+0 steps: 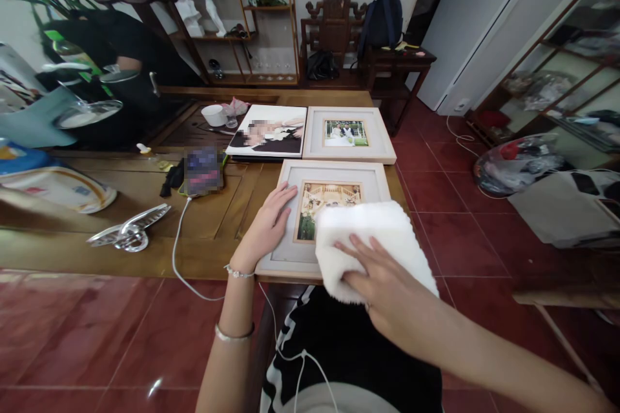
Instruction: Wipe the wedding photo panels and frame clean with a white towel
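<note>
A framed photo (334, 258) with a pale wooden border lies flat at the near edge of the wooden table. My left hand (268, 222) rests on its left side, fingers stretched out over the border. Over the frame's lower right part lies a thick white cloth (402, 232), covering some of the picture. My right hand (382, 284) grips this cloth, its fingers pressed into the folds. Just beyond stand close together a second framed photo (346, 132) showing people on grass and a white-edged photo panel (293, 132).
On the table (140, 187) lie a metal clip-like object (130, 229), a phone (203, 171) with a white cable (177, 251), and a white cup (214, 115). A blue-and-white package (48, 177) sits at left. A person in dark clothing (145, 45) is across the table.
</note>
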The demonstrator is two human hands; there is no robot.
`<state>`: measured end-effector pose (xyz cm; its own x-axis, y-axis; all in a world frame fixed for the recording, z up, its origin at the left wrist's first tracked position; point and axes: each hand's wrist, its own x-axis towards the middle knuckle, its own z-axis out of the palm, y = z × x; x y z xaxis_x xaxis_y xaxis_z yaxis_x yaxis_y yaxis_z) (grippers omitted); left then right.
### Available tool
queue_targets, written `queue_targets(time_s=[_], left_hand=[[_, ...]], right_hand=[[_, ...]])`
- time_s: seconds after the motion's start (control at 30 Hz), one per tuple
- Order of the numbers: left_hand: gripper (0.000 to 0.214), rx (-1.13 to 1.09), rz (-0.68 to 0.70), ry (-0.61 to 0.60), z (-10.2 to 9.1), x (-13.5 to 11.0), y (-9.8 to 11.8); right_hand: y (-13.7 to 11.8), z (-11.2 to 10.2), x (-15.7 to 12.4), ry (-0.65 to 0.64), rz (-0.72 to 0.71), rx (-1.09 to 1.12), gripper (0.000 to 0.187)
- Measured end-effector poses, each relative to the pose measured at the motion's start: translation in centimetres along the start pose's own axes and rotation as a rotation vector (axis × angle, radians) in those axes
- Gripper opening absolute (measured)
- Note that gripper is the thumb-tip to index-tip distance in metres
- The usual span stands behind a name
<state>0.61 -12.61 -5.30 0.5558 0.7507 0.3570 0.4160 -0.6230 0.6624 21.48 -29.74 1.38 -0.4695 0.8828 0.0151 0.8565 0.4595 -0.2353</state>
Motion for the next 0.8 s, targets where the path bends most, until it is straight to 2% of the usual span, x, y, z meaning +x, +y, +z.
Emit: queue_targets(time_s=[0.1,0.17,0.27,0.37,0.43,0.5,0.6,0.7,0.8], left_hand=[[0.042,0.002,-0.008,-0.004,-0.1,0.0,0.2],[0.042,0.000,-0.018,-0.009,-0.2,0.0,0.2],[0.042,-0.012,-0.019,-0.012,-0.2,0.0,0.2],[0.042,-0.020,-0.007,-0.014,-0.3,-0.1,0.1],[0.042,-0.021,-0.002,-0.018,-0.3,-0.1,0.1],[0.042,-0.020,-0.004,-0.024,-0.3,0.0,0.1],[0.042,-0.018,-0.014,-0.028,-0.3,0.0,0.1],[0.042,-0.022,-0.017,-0.027,-0.4,0.0,0.2],[0.041,-0.025,-0.016,-0.029,-0.3,0.0,0.1]], right_hand=[[-1.0,1.0,-0.7,0.049,-0.019,0.017,0.059],[-0.1,1.6,0.0,0.099,-0.002,-0.006,0.058],[3.5,1.6,2.3,0.225,0.074,-0.068,0.058],[7.9,0.1,5.5,0.420,0.209,-0.170,0.060],[10.1,-1.1,7.6,0.468,0.264,-0.232,0.063],[11.1,-1.7,9.2,0.425,0.254,-0.290,0.066],[10.7,-1.3,10.5,0.283,0.167,-0.347,0.062],[9.1,-0.1,10.3,0.182,0.129,-0.339,0.054],[7.1,0.5,8.8,0.118,0.132,-0.294,0.054]])
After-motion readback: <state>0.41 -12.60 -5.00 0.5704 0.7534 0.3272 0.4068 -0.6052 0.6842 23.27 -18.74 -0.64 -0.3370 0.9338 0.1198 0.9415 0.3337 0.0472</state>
